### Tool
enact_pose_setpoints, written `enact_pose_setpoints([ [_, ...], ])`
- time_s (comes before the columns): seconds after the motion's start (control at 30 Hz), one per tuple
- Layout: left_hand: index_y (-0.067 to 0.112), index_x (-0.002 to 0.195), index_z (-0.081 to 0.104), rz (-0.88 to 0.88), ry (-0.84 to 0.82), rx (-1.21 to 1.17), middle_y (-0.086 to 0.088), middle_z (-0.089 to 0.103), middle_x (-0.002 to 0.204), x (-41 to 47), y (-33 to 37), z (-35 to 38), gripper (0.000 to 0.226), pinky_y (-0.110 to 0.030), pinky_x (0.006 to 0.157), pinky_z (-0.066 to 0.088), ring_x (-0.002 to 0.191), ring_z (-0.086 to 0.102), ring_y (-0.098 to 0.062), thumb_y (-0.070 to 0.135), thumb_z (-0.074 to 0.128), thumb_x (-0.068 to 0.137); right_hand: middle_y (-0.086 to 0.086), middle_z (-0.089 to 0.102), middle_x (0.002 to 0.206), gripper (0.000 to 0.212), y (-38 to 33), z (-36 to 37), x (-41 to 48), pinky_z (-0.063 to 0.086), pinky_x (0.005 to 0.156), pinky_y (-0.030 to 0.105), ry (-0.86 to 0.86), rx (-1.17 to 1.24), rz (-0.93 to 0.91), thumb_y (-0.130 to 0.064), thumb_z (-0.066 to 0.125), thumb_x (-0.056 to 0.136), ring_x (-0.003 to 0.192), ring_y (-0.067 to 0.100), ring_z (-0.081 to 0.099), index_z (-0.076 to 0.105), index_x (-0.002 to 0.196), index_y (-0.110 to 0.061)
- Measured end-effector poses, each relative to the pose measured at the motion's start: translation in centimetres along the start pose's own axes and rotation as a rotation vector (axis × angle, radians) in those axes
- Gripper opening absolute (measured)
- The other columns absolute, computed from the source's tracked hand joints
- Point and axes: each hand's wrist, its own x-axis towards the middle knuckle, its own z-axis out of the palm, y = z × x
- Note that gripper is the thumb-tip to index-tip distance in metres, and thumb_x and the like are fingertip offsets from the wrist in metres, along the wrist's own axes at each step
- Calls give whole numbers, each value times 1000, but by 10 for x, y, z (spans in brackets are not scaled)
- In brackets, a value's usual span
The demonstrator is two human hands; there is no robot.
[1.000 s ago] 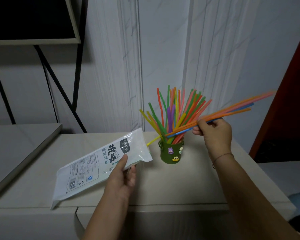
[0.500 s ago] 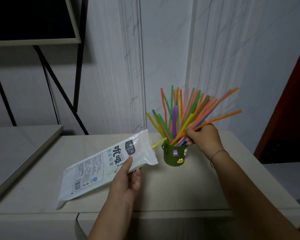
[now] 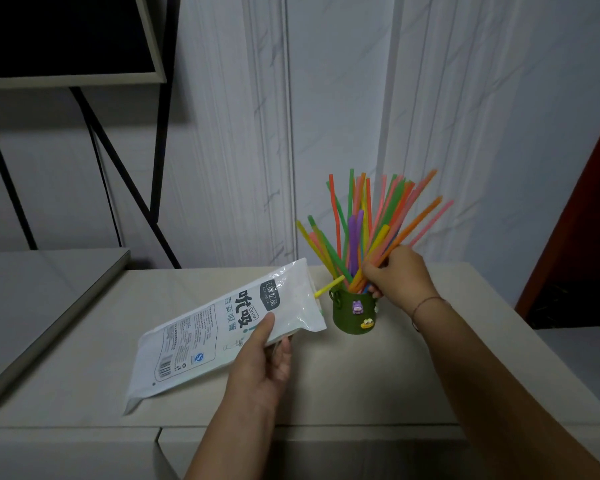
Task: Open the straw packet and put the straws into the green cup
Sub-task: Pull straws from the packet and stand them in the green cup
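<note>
The straws [image 3: 368,233] stand fanned out in the green cup [image 3: 354,311], which sits on the table [image 3: 378,375] at about 2 o'clock from the packet's mouth. The right hand [image 3: 397,275] is over the cup's rim at its 3 o'clock side, fingers curled closed around a small bunch of orange and pink straws that lean toward 1 o'clock; it grips them low, probably so the lower ends can be steered down among those already standing. One yellow straw [image 3: 328,287] pokes out between cup and packet at the cup's 10 o'clock, seemingly not seated. The straw packet [image 3: 222,330] is tilted with its open end toward the cup, likely to keep the next reach short. The left hand [image 3: 260,365] pinches its lower edge, thumb on top, fingers beneath.
</note>
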Motion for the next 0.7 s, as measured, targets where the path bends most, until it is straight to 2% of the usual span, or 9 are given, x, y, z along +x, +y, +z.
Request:
enact_pose_setpoints([
  [0.17,16,85,61,-6,-1,-4,-1,71,56,1,1,1,15,-18,40,52,47,68,-13,4,69,81,4,64,56,14,15,8,-2,49,45,18,-22,91,77,-15,63,84,40,8,59,69,81,-3],
  [0.27,16,83,61,-3,-4,-8,0,71,55,1,1,1,15,-19,41,53,46,68,-13,3,68,81,6,68,61,11,19,2,-4,56,57,25,-33,230,83,-14,70,81,48,12,64,69,83,-3],
  [0.33,17,84,61,-1,-7,-10,0,71,56,1,0,1,16,-20,42,54,47,68,-13,3,69,81,9,69,65,6,18,-4,-8,58,64,31,-10,344,66,-12,71,80,54,17,66,68,80,-7],
  [0.43,17,85,60,-2,-6,-13,0,71,57,0,0,0,17,-20,42,54,48,69,-13,3,69,80,8,68,64,9,15,-15,-13,58,59,26,87,462,27,-11,72,78,50,12,66,64,75,-13],
  [0.57,18,85,61,3,-13,-10,0,72,57,0,-1,0,17,-19,41,53,49,69,-13,3,69,80,5,69,62,9,13,-23,-20,58,59,24,202,467,-28,-13,70,81,52,13,68,64,75,-16],
  [0.7,18,85,60,9,-17,-7,-1,72,59,0,-3,-1,17,-20,44,55,50,69,-13,4,69,80,3,67,62,14,12,-19,-21,57,58,20,232,431,-29,-14,68,83,50,10,66,61,71,-20],
])
